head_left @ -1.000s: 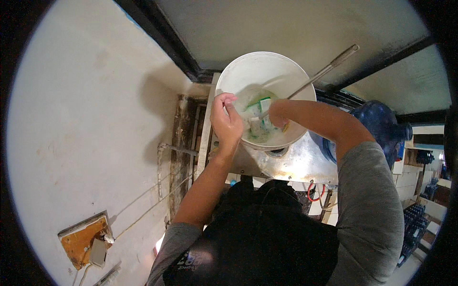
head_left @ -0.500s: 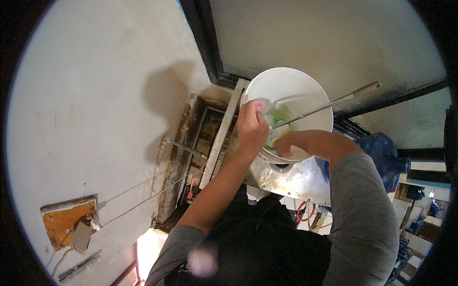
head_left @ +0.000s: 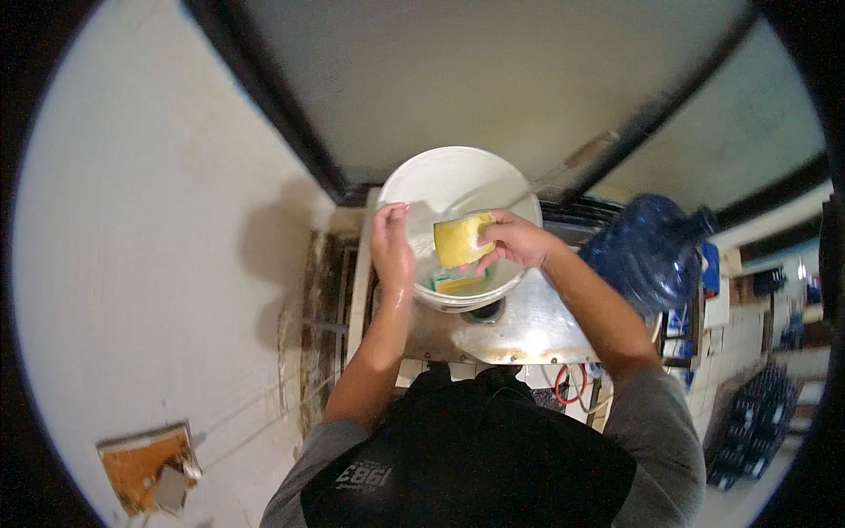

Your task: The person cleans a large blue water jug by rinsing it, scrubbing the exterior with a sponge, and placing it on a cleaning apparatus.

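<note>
A yellow sponge (head_left: 459, 242), roughly rectangular, with a thin dark strip along its left edge and a whitish patch beside the thumb, is held above the mouth of a white bucket (head_left: 449, 172). The right hand (head_left: 519, 242) pinches it at its right side, between thumb and fingers. The left hand (head_left: 393, 251), its fingers loosely bent, lies over the left part of the bucket's rim; nothing shows in it, and whether it grips the rim cannot be told. Open room remains between the left hand and the sponge, and along the bucket's far inner wall. The bucket stands on a metal-topped table (head_left: 528, 326), whose front edge, dotted with fasteners, runs just before the person's dark-fronted shirt (head_left: 475, 440); a white wall (head_left: 132, 220) bounds the left side. Counted: two hands, one sponge, one bucket, one long-handled rod (head_left: 576, 158) reaching past the right rim, blurred, one large blue water jug (head_left: 647, 255) near the right forearm, and one red hose loop (head_left: 558, 385) below the table edge. Green, white and yellow material (head_left: 458, 283) low in the bucket is too indistinct to count.
</note>
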Action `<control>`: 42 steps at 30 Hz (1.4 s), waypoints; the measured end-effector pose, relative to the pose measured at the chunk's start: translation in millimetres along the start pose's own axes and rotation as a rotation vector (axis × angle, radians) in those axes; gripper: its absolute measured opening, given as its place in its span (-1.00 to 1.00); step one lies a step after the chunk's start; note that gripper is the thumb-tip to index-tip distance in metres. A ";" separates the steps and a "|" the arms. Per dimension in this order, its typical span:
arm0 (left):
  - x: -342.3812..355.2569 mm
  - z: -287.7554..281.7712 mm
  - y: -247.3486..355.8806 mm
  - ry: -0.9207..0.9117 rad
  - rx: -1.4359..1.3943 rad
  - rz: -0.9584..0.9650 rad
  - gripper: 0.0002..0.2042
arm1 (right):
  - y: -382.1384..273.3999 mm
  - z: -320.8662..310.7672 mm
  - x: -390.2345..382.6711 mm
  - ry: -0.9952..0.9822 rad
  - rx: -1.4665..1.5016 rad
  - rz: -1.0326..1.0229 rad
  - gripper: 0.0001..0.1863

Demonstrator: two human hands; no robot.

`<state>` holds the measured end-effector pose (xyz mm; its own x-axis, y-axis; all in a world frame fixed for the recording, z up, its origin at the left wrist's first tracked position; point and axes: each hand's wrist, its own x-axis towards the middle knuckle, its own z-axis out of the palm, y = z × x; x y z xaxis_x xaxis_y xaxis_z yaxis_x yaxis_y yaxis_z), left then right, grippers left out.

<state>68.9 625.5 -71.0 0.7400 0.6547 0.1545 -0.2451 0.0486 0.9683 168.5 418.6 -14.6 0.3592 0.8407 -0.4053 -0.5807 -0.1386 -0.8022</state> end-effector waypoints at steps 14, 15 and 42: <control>-136.8 289.3 76.4 -1.035 -0.765 -0.892 -0.54 | 36.5 -39.4 -254.9 1.497 -1.667 -0.751 -0.31; -140.2 306.9 66.1 -1.023 -0.654 -0.715 -0.51 | 37.2 -49.4 -263.5 1.550 -1.603 -0.700 -0.34; -207.4 433.7 52.0 -0.199 0.167 0.208 -0.68 | 51.8 -186.1 -359.3 1.351 -1.178 -0.659 -0.59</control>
<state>174.4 165.1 32.5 0.7963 0.4770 0.3721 -0.3104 -0.2058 0.9281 145.3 11.9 7.8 0.8697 0.0716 0.4884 0.3764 -0.7362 -0.5624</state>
